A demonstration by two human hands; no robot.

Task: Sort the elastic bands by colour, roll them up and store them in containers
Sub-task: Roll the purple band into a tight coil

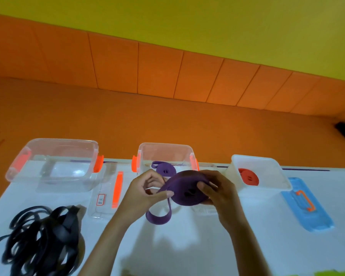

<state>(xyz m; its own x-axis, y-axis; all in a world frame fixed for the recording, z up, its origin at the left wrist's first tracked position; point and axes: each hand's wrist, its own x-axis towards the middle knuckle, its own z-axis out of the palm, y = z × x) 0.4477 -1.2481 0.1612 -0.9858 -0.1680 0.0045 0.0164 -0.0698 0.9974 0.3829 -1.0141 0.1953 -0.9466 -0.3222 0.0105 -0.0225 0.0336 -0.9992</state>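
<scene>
I'm mid-roll on the purple band (189, 188): right hand (219, 192) fingers clasp its coil, left hand (145, 188) seemingly pinches the strand; next, wind in the loose tail (157, 218), then the middle container (165, 145).

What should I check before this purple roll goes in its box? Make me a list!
1. Both hands hold the purple roll, left hand and right hand: ok.
2. Rolled up all the way: not ok, a tail hangs loose underneath.
3. Middle box open on top: ok.
4. Colour matches: ok, a stored purple roll lies inside.
5. Enough room in there for a second roll: cannot tell.
</scene>
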